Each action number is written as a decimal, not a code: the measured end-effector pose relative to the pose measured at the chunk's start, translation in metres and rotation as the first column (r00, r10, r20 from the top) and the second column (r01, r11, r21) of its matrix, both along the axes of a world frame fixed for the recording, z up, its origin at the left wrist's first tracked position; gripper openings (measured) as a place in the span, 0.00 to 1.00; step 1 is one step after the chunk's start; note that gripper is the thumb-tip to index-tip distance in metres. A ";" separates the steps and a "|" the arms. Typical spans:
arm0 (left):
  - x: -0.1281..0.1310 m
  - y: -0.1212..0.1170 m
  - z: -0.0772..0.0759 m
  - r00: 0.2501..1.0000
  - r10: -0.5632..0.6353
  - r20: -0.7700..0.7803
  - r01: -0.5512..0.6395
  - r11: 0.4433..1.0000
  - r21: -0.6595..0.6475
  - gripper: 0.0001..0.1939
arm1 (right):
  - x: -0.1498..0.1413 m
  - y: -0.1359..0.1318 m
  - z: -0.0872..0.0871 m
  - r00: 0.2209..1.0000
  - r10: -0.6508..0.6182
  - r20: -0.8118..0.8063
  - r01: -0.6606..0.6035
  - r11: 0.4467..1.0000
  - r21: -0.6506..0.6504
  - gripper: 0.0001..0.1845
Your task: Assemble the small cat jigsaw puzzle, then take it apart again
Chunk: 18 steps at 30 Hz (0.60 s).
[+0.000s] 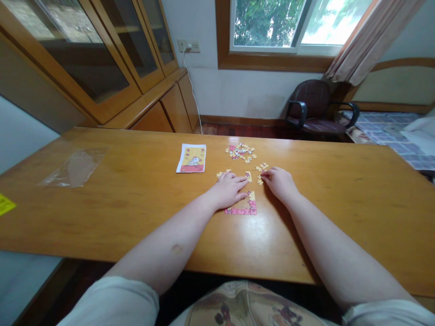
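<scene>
My left hand (228, 190) lies palm down on the table with its fingers stretched out, partly over a pink and yellow puzzle border (249, 209). Its fingertips reach toward a small joined group of yellow puzzle pieces (248, 176). To the right, my right hand (281, 183) pinches at a yellow puzzle piece (260, 177) with thumb and fingers. More loose yellow pieces (262, 166) lie just beyond those fingertips. Other yellow pieces (219, 174) show past my left hand, which hides part of the border's left side.
A pile of loose puzzle pieces (239, 151) lies farther back on the wooden table (136, 203). Left of it rests a picture card (192, 158) with a white animal on yellow and pink. A clear plastic bag (79, 167) and a yellow paper (6, 204) are at the left.
</scene>
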State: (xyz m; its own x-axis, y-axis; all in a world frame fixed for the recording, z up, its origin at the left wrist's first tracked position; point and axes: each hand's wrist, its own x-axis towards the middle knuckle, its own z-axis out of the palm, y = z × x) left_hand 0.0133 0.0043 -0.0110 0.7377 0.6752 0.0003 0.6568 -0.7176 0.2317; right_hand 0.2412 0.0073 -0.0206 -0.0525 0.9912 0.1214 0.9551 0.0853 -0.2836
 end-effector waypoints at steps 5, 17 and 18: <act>-0.001 -0.001 0.001 1.000 0.013 0.003 -0.013 1.000 0.026 0.26 | -0.002 0.000 0.002 0.999 -0.008 -0.035 0.007 1.000 -0.020 0.06; 0.000 -0.002 -0.001 0.995 0.098 -0.031 -0.097 0.995 0.026 0.28 | -0.025 -0.016 0.012 0.947 0.141 -0.289 -0.187 0.972 -0.139 0.08; 0.001 -0.002 0.000 0.995 0.100 -0.027 -0.099 0.995 0.019 0.27 | -0.026 -0.015 0.010 0.950 0.134 -0.283 -0.177 0.975 -0.132 0.08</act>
